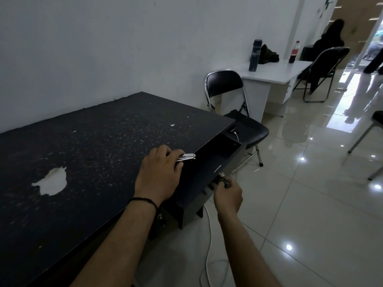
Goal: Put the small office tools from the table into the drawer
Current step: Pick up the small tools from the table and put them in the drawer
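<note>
Staple remover (pixel 187 157) — pinched in our left hand (pixel 159 172) at the table's (pixel 93 141) right edge, its long axis pointing toward the open drawer (pixel 215 160) just beyond; our right hand (pixel 227 193) grips the drawer's handle.

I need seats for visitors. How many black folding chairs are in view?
2. One folding chair stands at the dark table's far end beside the open drawer; the other chair is at the white desk. More may be off frame right.
</note>
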Demonstrator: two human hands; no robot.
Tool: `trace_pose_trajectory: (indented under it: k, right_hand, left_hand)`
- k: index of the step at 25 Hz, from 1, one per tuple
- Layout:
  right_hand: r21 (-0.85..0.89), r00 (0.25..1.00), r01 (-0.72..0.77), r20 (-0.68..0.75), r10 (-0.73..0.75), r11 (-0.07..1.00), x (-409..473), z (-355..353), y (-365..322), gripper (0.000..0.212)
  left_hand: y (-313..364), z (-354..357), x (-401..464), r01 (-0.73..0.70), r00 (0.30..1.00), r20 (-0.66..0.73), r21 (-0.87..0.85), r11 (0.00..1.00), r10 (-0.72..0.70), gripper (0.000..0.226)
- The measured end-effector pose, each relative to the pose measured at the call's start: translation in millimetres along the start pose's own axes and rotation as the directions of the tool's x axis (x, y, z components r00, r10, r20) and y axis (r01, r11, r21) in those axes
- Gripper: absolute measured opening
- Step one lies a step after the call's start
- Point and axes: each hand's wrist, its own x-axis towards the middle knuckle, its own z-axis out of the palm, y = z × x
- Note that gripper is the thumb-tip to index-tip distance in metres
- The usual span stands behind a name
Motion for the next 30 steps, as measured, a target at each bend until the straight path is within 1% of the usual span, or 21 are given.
trace_pose_trajectory:
  k: [2, 3, 5, 7, 8, 12, 18, 21, 24, 26, 27, 30]
  right_hand:
    - [-0.025, 0.996, 0.068, -0.059, -0.069, 0.997, -1, -6, -11, 0.043]
    - [-0.032, 0.989, 0.122, -0.08, -0.125, 0.992, -2, -9, -16, 0.045]
    - [-0.007, 0.976, 0.214, -0.035, -0.214, 0.977, -2, -12, -24, 0.039]
    - [0.036, 0.974, 0.222, 0.036, -0.223, 0.974, -4, -14, -25, 0.034]
    - [0.056, 0.973, 0.223, 0.047, -0.226, 0.973, -4, -15, -24, 0.033]
    - [0.049, 0.97, 0.233, 0.059, -0.235, 0.971, -4, -15, -22, 0.034]
    - [0.058, 0.963, 0.231, 0.132, -0.237, 0.971, 2, -23, -21, 0.033]
    - [0.06, 0.956, 0.247, 0.145, -0.253, 0.967, 2, -25, -20, 0.034]
    - [0.064, 0.955, 0.248, 0.153, -0.255, 0.967, 4, -26, -19, 0.035]
    - [0.079, 0.956, 0.244, 0.151, -0.253, 0.967, 3, -25, -18, 0.037]
    - [0.081, 0.955, 0.244, 0.151, -0.254, 0.966, 2, -24, -18, 0.037]
    - [0.093, 0.956, 0.233, 0.162, -0.246, 0.968, 2, -25, -17, 0.036]
  left_hand:
    - [1, -1, -1, -0.024, 1.0, -0.006, -0.008, 1.0, 0.024, 0.032]
    - [1, -1, -1, -0.042, 0.999, -0.011, -0.004, 0.999, 0.042, 0.032]
    - [3, -1, -1, -0.133, 0.991, -0.018, 0.066, 0.989, 0.135, 0.032]
    - [5, 0, -3, -0.272, 0.961, -0.013, 0.154, 0.95, 0.277, 0.031]
    - [6, -2, -3, -0.322, 0.944, -0.005, 0.178, 0.93, 0.329, 0.03]
    - [16, -10, 6, -0.42, 0.903, 0.023, 0.247, 0.873, 0.428, 0.027]
    - [52, 2, 29, -0.443, 0.896, 0.172, 0.35, 0.825, 0.409, 0.014]
    - [63, 7, 35, -0.478, 0.878, 0.182, 0.364, 0.799, 0.443, 0.005]
    - [68, 4, 39, -0.484, 0.874, 0.151, 0.334, 0.809, 0.461, 0.012]
    - [68, -1, 45, -0.445, 0.894, 0.089, 0.275, 0.852, 0.439, 0.015]
    - [67, -3, 46, -0.424, 0.905, 0.088, 0.25, 0.87, 0.416, 0.017]
    - [66, 2, 42, -0.431, 0.899, 0.193, 0.245, 0.868, 0.392, 0.021]
